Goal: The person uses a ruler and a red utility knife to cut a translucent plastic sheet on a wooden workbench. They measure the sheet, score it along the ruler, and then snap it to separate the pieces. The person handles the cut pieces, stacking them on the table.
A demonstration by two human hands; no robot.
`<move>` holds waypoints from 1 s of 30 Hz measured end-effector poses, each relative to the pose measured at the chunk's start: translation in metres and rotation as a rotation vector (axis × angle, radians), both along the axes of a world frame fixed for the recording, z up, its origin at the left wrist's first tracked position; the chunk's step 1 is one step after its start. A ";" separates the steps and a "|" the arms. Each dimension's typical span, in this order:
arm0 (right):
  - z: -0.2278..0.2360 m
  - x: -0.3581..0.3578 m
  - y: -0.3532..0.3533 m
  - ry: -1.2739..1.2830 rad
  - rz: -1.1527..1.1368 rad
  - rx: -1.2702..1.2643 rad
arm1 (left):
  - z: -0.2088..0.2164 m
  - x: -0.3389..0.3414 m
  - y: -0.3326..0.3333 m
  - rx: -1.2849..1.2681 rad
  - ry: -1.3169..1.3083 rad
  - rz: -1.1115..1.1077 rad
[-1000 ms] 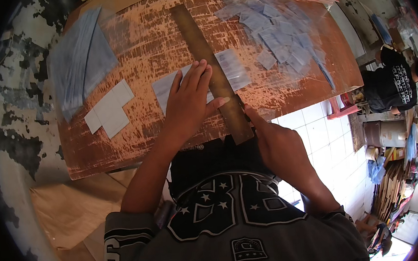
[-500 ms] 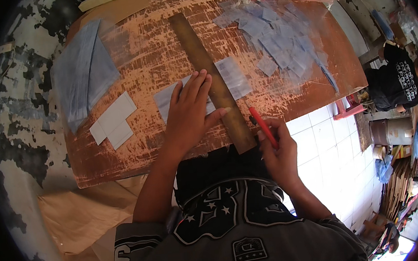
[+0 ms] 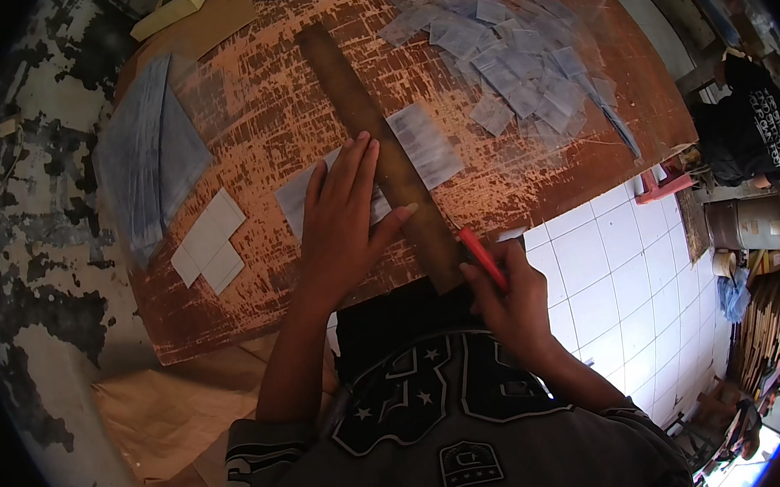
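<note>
Left hand [image 3: 344, 221] lies flat, fingers spread, pressing a long brown wooden ruler [image 3: 379, 149] onto a clear rectangular plastic sheet [image 3: 368, 179] on the worn orange wooden table [image 3: 252, 117]. Right hand [image 3: 510, 298], fingers clenched, grips a red cutter [image 3: 483, 258] at the ruler's near end.
</note>
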State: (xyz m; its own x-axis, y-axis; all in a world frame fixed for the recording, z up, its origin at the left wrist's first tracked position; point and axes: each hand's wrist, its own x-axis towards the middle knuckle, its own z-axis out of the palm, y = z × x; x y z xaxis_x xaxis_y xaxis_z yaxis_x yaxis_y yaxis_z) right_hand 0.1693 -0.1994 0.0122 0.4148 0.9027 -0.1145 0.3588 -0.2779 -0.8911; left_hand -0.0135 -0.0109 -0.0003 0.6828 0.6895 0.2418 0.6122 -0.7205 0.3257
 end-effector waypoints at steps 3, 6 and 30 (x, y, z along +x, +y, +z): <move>0.002 -0.002 0.002 0.177 -0.028 -0.045 | 0.000 0.000 0.000 -0.005 -0.007 -0.005; -0.005 -0.008 0.001 0.370 -0.066 -0.029 | 0.001 0.000 0.001 -0.039 -0.047 0.002; -0.018 -0.016 0.000 0.547 -0.187 0.087 | -0.005 -0.001 0.002 -0.030 -0.119 0.035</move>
